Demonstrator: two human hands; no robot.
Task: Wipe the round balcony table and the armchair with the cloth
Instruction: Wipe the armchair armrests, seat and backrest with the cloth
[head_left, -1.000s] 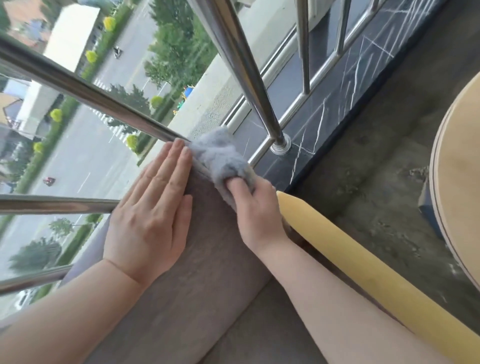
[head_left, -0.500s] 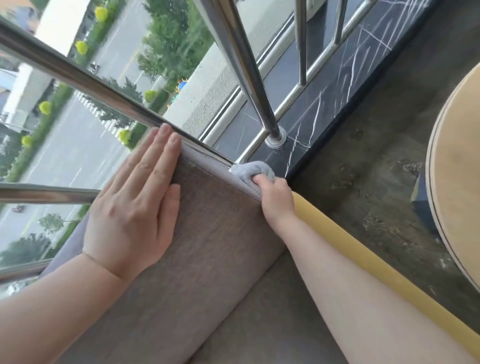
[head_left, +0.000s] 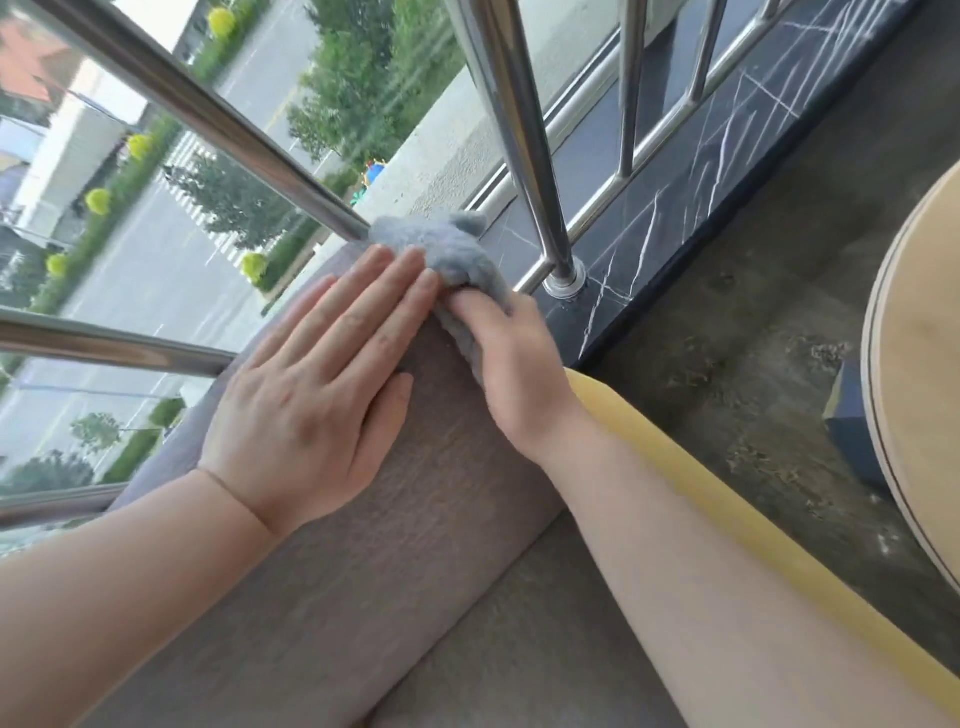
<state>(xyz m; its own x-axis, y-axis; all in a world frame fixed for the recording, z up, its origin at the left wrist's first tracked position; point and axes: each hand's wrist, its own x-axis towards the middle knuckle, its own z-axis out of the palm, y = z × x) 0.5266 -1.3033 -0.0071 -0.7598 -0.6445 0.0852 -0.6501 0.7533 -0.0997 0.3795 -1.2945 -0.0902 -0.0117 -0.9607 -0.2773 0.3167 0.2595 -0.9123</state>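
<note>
The armchair (head_left: 415, 519) has a grey-brown fabric backrest and a yellow wooden armrest (head_left: 727, 514) running down to the right. A fluffy grey-blue cloth (head_left: 447, 249) lies bunched on the backrest's top corner. My right hand (head_left: 514, 358) grips the cloth from the right, thumb pressed into it. My left hand (head_left: 322, 384) lies flat on the backrest, fingers straight, fingertips touching the cloth. The round wooden table (head_left: 919, 364) shows only its rim at the right edge.
Steel balcony railing bars (head_left: 519, 140) stand right behind the backrest, on a dark marble sill (head_left: 691, 171). Stained concrete floor (head_left: 753, 338) separates chair and table. A dark blue table base (head_left: 852, 431) sits under the tabletop. The street lies far below.
My right hand has carried the cloth from the backrest's right corner back up and left along the top edge, next to my left fingertips. My left hand stays flat on the backrest.
</note>
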